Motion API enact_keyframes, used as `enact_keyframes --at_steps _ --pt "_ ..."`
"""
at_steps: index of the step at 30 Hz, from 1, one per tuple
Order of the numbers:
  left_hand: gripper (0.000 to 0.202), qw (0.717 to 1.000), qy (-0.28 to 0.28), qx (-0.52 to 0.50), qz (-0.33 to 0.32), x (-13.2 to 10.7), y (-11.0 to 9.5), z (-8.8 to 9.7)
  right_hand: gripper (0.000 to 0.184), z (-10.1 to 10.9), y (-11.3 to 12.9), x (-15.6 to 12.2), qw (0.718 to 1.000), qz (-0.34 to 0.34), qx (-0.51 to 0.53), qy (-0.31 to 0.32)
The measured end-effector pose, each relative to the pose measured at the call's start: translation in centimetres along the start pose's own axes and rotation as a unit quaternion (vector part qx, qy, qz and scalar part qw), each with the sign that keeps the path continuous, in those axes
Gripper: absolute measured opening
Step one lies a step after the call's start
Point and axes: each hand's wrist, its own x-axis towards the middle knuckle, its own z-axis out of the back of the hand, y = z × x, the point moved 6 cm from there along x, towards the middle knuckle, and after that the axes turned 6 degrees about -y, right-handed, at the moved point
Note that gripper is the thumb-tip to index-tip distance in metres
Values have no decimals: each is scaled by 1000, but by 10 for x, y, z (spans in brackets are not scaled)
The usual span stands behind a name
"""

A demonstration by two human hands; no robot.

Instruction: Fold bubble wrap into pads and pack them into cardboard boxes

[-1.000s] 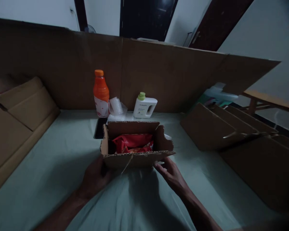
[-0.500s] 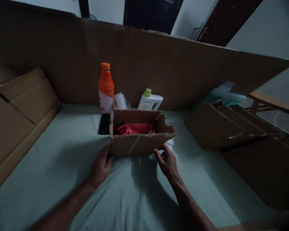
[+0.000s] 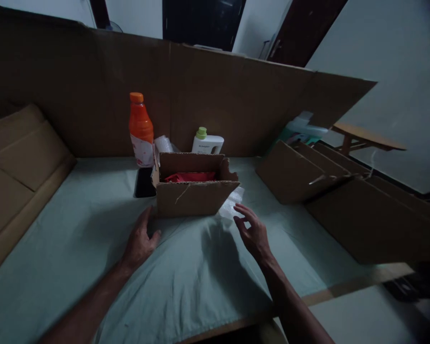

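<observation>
A small open cardboard box (image 3: 194, 197) stands on the pale green sheet (image 3: 93, 258), with a red packet (image 3: 189, 177) inside it. My left hand (image 3: 140, 239) rests on the sheet just below the box's left corner, fingers apart, holding nothing. My right hand (image 3: 252, 231) hovers off the box's right corner, fingers spread and open, next to a piece of clear bubble wrap (image 3: 231, 205). Neither hand touches the box.
Behind the box stand an orange bottle (image 3: 141, 130), a roll of bubble wrap (image 3: 164, 144) and a white jug with a green cap (image 3: 207, 142). A black phone (image 3: 145, 182) lies left of the box. A tall cardboard wall (image 3: 236, 100) and flattened cartons (image 3: 344, 200) ring the sheet.
The box has slid away from me across the sheet. Both hands have come off its front corners and now sit a little short of it, open.
</observation>
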Motion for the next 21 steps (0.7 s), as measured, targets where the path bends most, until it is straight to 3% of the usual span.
enact_keyframes --at_steps 3,6,9,13,16,19,21 --pt "65 1000 -20 8 -4 0 0 4 23 -8 -8 -2 990 82 -95 64" --pt "58 999 -24 18 -25 -1 -2 6 30 -23 -16 -2 974 110 -153 123" --pt "52 998 -38 27 -51 -1 -6 9 38 -11 -20 -1 977 92 -172 81" --pt "43 996 -55 34 -64 -2 -12 14 33 30 -14 -18 980 71 -187 13" --pt "35 997 -53 20 -55 -4 -20 16 30 42 13 -47 989 63 -132 10" --pt "31 1000 -10 -20 -8 -10 -27 12 30 28 58 -76 998 38 -21 50" --pt "38 994 60 -76 53 -15 -29 4 35 13 91 -88 994 19 53 98"
